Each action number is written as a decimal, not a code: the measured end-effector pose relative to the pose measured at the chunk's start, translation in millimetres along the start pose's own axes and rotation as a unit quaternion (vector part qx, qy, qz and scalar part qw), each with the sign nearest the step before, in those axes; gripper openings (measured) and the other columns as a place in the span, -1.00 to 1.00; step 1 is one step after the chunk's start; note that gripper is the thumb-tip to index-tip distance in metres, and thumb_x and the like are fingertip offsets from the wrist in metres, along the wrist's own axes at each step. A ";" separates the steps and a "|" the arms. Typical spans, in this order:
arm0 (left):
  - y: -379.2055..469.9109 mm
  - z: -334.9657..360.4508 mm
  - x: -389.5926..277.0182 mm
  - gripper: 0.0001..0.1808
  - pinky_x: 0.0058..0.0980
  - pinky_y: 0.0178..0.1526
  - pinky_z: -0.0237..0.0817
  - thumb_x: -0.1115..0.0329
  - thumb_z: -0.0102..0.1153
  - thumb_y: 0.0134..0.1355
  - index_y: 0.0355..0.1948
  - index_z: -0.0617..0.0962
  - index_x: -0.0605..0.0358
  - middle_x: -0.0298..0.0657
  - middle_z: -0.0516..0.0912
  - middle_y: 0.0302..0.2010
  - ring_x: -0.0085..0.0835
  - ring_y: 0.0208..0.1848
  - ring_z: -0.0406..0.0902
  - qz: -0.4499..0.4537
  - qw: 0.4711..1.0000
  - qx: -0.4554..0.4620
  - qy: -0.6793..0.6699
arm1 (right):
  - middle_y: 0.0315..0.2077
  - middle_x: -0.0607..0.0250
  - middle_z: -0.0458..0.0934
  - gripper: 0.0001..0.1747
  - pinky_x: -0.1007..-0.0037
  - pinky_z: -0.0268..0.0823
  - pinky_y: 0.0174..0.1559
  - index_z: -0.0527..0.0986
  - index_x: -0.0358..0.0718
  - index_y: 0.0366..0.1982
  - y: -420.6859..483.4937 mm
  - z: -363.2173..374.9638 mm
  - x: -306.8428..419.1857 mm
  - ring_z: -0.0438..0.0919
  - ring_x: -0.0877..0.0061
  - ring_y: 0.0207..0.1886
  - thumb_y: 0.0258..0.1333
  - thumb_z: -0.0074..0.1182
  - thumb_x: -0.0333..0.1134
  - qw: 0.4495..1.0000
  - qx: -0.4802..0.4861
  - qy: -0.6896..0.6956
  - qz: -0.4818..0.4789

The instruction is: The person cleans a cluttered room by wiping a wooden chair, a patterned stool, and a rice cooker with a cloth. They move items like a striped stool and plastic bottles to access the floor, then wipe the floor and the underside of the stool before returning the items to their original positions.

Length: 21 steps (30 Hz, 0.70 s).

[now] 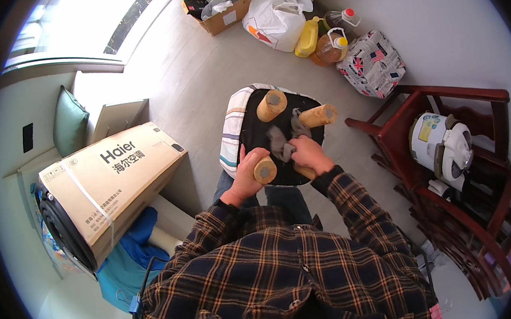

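An upturned footstool lies before me, its black underside [253, 130] facing up and a striped fabric cover [232, 134] around its side. Wooden legs rise from it, among them a far left leg [271, 106] and a far right leg [319, 116]. My left hand [248, 173] grips the near left leg [265, 170]. In the fingers of my right hand [310, 154] is a grey cloth [283, 144], partly blurred, against the underside. The near right leg [305, 172] is mostly hidden below that hand.
A large cardboard carton [118, 169] stands at left. At right, a rice cooker [441, 146] sits on a dark red wooden chair [396, 140]. Oil bottles [328, 50], a white plastic bag [279, 18], a patterned cube [373, 64] and an open cardboard box [228, 21] line the far side.
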<state>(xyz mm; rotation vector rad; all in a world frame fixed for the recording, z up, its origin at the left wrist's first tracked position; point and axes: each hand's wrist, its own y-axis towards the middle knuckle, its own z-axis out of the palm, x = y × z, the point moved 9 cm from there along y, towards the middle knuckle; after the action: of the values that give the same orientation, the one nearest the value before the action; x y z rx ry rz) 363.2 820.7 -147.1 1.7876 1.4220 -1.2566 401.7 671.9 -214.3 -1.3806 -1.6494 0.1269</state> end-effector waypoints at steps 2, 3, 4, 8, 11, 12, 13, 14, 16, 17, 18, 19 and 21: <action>0.7 3.2 -2.0 -0.47 -0.01 0.37 -0.34 0.42 0.32 -0.16 -0.09 0.44 0.03 -0.30 0.52 -0.12 -0.30 0.07 0.45 0.004 1.000 0.010 0.002 | -0.34 -0.09 0.55 -0.71 0.11 0.38 -0.12 0.54 -0.23 -0.29 -6.2 -16.1 -19.6 0.52 0.01 -0.20 -0.13 0.02 -0.30 0.995 -0.011 -0.064 0.069; 1.1 6.3 -3.9 -0.46 -0.01 0.37 -0.34 0.42 0.32 -0.16 -0.08 0.44 0.03 -0.30 0.52 -0.11 -0.30 0.07 0.44 0.014 1.000 0.023 0.009 | -0.36 -0.08 0.55 -0.69 0.11 0.38 -0.14 0.52 -0.26 -0.28 -8.5 -40.0 -19.1 0.52 -0.01 -0.23 -0.14 0.03 -0.30 0.991 -0.115 -0.030 0.067; 2.2 7.4 -2.9 -0.46 -0.01 0.37 -0.34 0.42 0.32 -0.16 -0.08 0.44 0.03 -0.30 0.51 -0.11 -0.30 0.07 0.44 0.009 1.000 0.021 0.004 | -0.29 -0.10 0.53 -0.69 0.12 0.37 -0.11 0.51 -0.27 -0.26 -6.5 -57.3 -24.2 0.50 -0.01 -0.19 -0.14 0.02 -0.32 0.985 -0.152 0.015 0.073; 2.5 11.8 0.2 -0.45 -0.03 0.37 -0.35 0.42 0.32 -0.17 -0.08 0.44 0.04 -0.29 0.51 -0.11 -0.31 0.08 0.44 0.005 1.000 0.024 0.001 | -0.06 -0.10 0.40 -0.62 0.17 0.29 0.02 0.46 -0.27 -0.15 13.1 -99.4 -18.7 0.41 0.01 -0.01 -0.12 -0.02 -0.41 0.943 -0.327 0.068 0.007; 2.9 12.2 5.0 -0.44 -0.07 0.38 -0.37 0.44 0.33 -0.20 -0.08 0.45 0.05 -0.29 0.52 -0.14 -0.30 0.04 0.46 -0.008 1.000 0.021 -0.005 | 0.03 -0.05 0.33 -0.57 0.14 0.25 0.07 0.44 -0.23 -0.09 43.0 -31.5 -19.9 0.36 -0.01 0.03 -0.12 -0.03 -0.44 0.970 -0.205 0.107 0.071; 4.7 10.9 8.4 -0.42 -0.07 0.38 -0.37 0.46 0.33 -0.23 -0.08 0.46 0.04 -0.29 0.53 -0.15 -0.29 0.02 0.47 -0.019 1.000 0.015 -0.008 | 0.07 -0.02 0.29 -0.59 0.04 0.23 0.07 0.45 -0.18 -0.10 31.4 -19.2 -9.5 0.35 -0.04 0.03 -0.12 -0.03 -0.44 0.957 -0.277 0.059 0.058; 6.7 8.7 11.2 -0.40 -0.08 0.39 -0.37 0.49 0.34 -0.26 -0.08 0.46 0.04 -0.29 0.54 -0.16 -0.29 0.01 0.48 -0.028 1.000 0.004 -0.010 | 0.09 0.00 0.27 -0.58 -0.04 0.20 0.06 0.46 -0.14 -0.11 31.0 -1.0 -9.9 0.36 -0.04 0.03 -0.14 -0.01 -0.44 0.960 -0.260 0.079 0.071; 9.9 5.6 12.9 -0.41 -0.05 0.38 -0.36 0.47 0.35 -0.26 -0.09 0.45 0.04 -0.29 0.54 -0.18 -0.27 -0.01 0.48 -0.028 1.000 -0.006 -0.009 | 0.05 -0.01 0.30 -0.58 0.04 0.22 0.06 0.46 -0.15 -0.11 29.3 15.2 -6.8 0.37 -0.02 0.02 -0.14 -0.01 -0.44 0.966 -0.229 0.111 0.049; 13.9 -1.4 17.1 -0.39 -0.06 0.38 -0.35 0.50 0.35 -0.29 -0.11 0.45 0.03 -0.30 0.55 -0.21 -0.26 -0.04 0.49 -0.043 0.999 -0.022 -0.001 | -0.02 -0.04 0.35 -0.58 0.17 0.26 0.05 0.45 -0.22 -0.12 17.0 37.6 2.4 0.37 0.00 0.01 -0.16 0.04 -0.43 0.955 -0.216 0.201 0.014; 16.3 -5.9 19.4 -0.37 -0.11 0.39 -0.34 0.54 0.33 -0.32 -0.11 0.45 0.01 -0.31 0.56 -0.22 -0.27 -0.04 0.50 -0.052 0.998 -0.035 0.008 | -0.03 -0.04 0.36 -0.58 0.20 0.27 0.05 0.45 -0.24 -0.13 11.7 39.8 6.9 0.37 0.00 0.01 -0.16 0.06 -0.42 0.943 -0.228 0.242 0.009; 18.2 -9.1 23.8 -0.37 -0.13 0.39 -0.33 0.55 0.33 -0.33 -0.11 0.45 0.02 -0.31 0.56 -0.22 -0.27 -0.05 0.50 -0.070 0.997 -0.037 -0.011 | -0.03 -0.05 0.36 -0.58 0.19 0.27 0.05 0.44 -0.25 -0.12 4.1 40.5 16.0 0.37 0.00 0.01 -0.16 0.07 -0.42 0.939 -0.233 0.251 -0.011; 19.9 -13.0 25.4 -0.36 -0.15 0.39 -0.32 0.55 0.32 -0.34 -0.11 0.45 0.02 -0.32 0.56 -0.22 -0.27 -0.05 0.50 -0.074 0.996 -0.041 -0.014 | -0.03 -0.05 0.36 -0.57 0.19 0.27 0.05 0.43 -0.27 -0.12 -4.3 45.1 20.3 0.37 0.00 0.01 -0.16 0.08 -0.42 0.939 -0.220 0.264 0.005; 19.6 -20.9 32.4 -0.35 -0.15 0.39 -0.29 0.57 0.31 -0.34 -0.10 0.44 0.00 -0.32 0.55 -0.20 -0.26 -0.03 0.48 -0.103 0.993 -0.050 -0.039 | -0.02 0.00 0.34 -0.58 0.21 0.28 0.06 0.43 -0.27 -0.15 -25.8 48.1 27.5 0.36 0.01 0.02 -0.19 0.09 -0.49 0.942 -0.216 0.255 0.030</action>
<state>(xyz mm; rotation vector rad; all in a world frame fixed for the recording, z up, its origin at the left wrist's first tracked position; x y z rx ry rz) 389.1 846.8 -169.8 1.5396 1.6283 -1.3179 352.1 707.3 -209.0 -1.6180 -1.2332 -0.5499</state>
